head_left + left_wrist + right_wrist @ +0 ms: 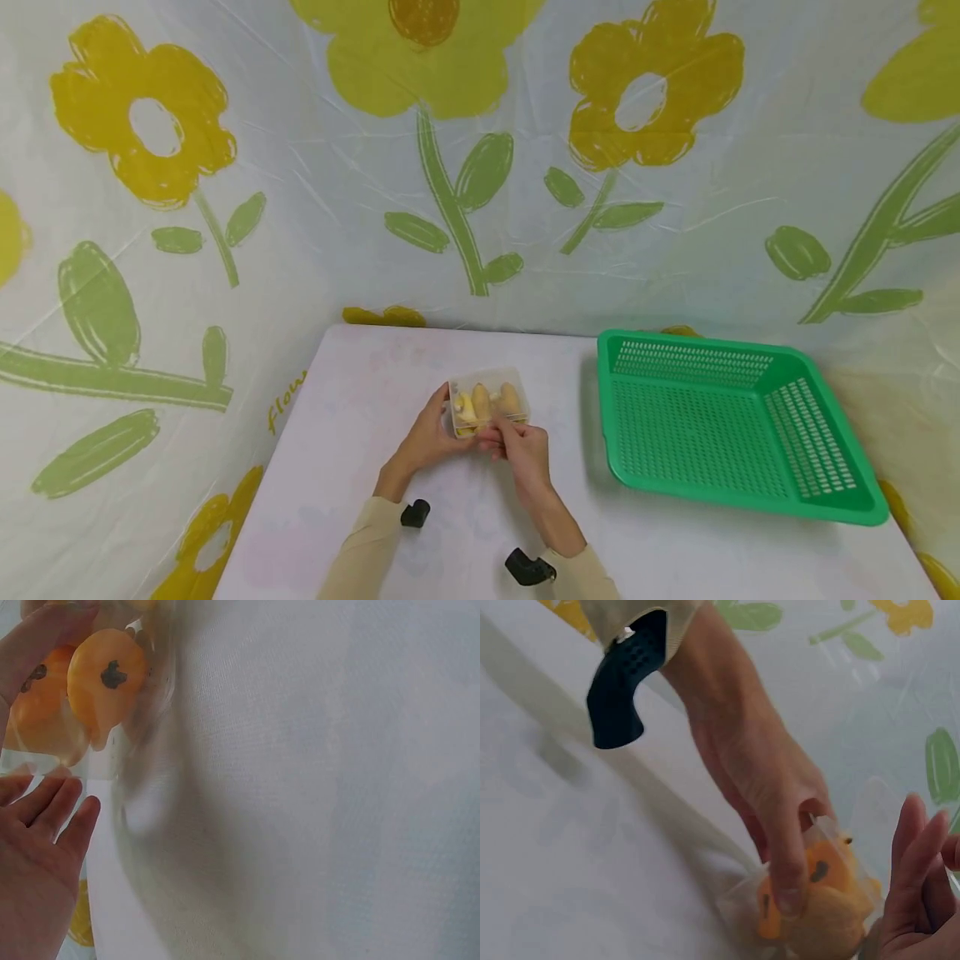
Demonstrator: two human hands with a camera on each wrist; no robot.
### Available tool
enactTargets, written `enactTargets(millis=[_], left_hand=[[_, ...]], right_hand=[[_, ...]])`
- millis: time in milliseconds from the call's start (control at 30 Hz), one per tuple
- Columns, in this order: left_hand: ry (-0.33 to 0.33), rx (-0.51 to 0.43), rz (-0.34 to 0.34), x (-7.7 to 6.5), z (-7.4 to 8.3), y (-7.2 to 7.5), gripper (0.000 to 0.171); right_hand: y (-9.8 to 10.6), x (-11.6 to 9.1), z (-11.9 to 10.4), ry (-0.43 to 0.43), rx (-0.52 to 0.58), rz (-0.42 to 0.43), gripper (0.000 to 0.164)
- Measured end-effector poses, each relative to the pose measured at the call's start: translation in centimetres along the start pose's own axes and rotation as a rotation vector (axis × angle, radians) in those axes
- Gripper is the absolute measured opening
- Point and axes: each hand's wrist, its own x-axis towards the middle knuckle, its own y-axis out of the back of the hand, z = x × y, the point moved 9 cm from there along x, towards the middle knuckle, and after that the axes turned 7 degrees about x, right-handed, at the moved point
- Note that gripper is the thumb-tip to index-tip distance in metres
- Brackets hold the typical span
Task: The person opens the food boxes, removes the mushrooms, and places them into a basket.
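Note:
A clear plastic box [489, 375] with several yellow-orange fruits [482, 402] inside is on or close over the table. In the left wrist view, one fruit [112, 675] shows a dark stem scar and a pointed tip. My left hand [429, 433] grips the box from its left side, thumb along the front and fingers at the back corner. At the front right edge, my right hand [522, 454] pinches the clear rim between thumb and index finger. Its other fingers [75, 825] fan out loosely beside the plastic. The right thumb is cut off in the right wrist view.
To the right on the table stands a green perforated plastic basket [697, 433]. The pale table [360, 375] ends at the back and left against a hanging cloth [300, 208] with yellow flowers. Black wrist cameras [531, 568] sit on both sleeves.

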Motion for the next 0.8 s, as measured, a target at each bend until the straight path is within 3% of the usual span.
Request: enactTargets(millis=[200, 333, 467, 533, 667, 800], left_hand=[[0.044, -0.014, -0.031, -0.2, -0.4, -0.3, 0.107], [0.09, -0.047, -0.057, -0.5, -0.3, -0.4, 0.114], [0.141, -0.043, -0.089, -0.6, 0.3, -0.3, 0.119], [0.145, -0.032, -0.107, -0.7, 0.7, -0.2, 0.116], [0.142, -0.024, -0.117, -0.9, 1.1, 0.2, 0.102], [0.165, -0.033, -0.016, -0.8, 1.2, 1.3, 0.072]], right_hand=[[-0.3, -0.3, -1.8, 0.033, -0.103, -0.056, 0.039], [0.8, -0.3, -2.9, 0.117, -0.156, -0.038, 0.037], [2.0, -0.3, -4.1, 0.19, -0.211, -0.011, 0.059], [2.4, -0.1, -4.7, 0.225, -0.25, -0.012, 0.067], [2.3, 0.3, -5.7, 0.293, -0.313, -0.055, 0.062], [2.1, 0.9, -6.5, 0.357, -0.425, -0.07, 0.055]])
